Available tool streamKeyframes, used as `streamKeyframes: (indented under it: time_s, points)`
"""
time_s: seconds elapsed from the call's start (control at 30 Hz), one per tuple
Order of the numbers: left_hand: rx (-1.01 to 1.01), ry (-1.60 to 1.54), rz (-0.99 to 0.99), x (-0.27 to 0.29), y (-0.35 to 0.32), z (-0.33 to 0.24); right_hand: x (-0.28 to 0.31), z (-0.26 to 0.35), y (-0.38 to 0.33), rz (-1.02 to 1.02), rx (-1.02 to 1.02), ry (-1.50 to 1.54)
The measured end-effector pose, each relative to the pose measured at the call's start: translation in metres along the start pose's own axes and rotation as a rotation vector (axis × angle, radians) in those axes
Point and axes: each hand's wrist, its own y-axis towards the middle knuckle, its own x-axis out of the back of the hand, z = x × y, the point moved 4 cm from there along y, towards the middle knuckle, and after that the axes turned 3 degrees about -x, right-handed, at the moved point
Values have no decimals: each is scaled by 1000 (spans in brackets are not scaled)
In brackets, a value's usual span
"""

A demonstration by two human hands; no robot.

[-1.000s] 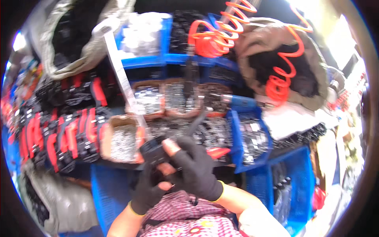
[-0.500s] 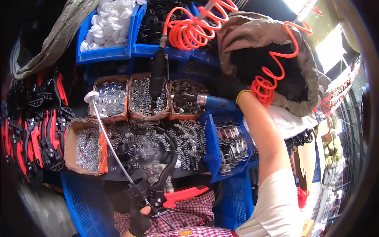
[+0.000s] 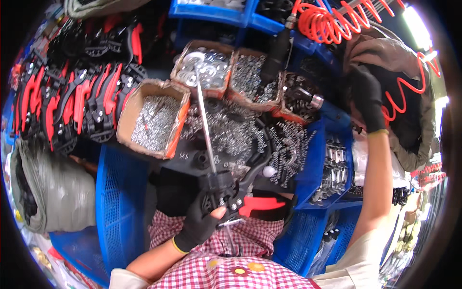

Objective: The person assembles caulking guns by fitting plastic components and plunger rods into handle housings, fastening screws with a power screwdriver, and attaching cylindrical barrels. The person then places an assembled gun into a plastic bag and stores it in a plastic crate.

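Note:
My left hand [image 3: 198,225], in a black glove, is closed around a black pruning shear [image 3: 226,192] with a red handle [image 3: 262,204], held just above my checked apron. A long thin metal rod [image 3: 205,123] rises from the shear to a round end [image 3: 192,59] over the boxes. My right hand [image 3: 368,98], also in a black glove, is stretched up to the right into the dark contents of a brown sack [image 3: 385,53]. Its fingers are hidden there.
Cardboard boxes of small metal parts [image 3: 156,120] and washers [image 3: 211,67] sit among blue bins [image 3: 332,164]. Red-and-black shears [image 3: 77,101] pile at the left. A black air tool [image 3: 276,53] hangs from an orange coiled hose [image 3: 332,24]. Blue crates [image 3: 118,202] and a grey sack [image 3: 45,188] lie below.
My right hand left the shear and reached up to the right, into the brown sack. My left hand keeps the shear and rod, now lower and nearer my body.

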Motion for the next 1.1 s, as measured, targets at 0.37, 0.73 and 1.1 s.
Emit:
streamKeyframes:
  time_s: [0.37, 0.73, 1.1]
  points:
    - [-163, -210, 252, 23, -18, -6, 44, 280, -107, 907, 562, 1535]
    - [-99, 0, -3, 1, -14, 9, 59, 315, -73, 415, 834, 1084]
    - [-15, -55, -95, -13, 27, -20, -114, 200, 40, -504, -670, 197]
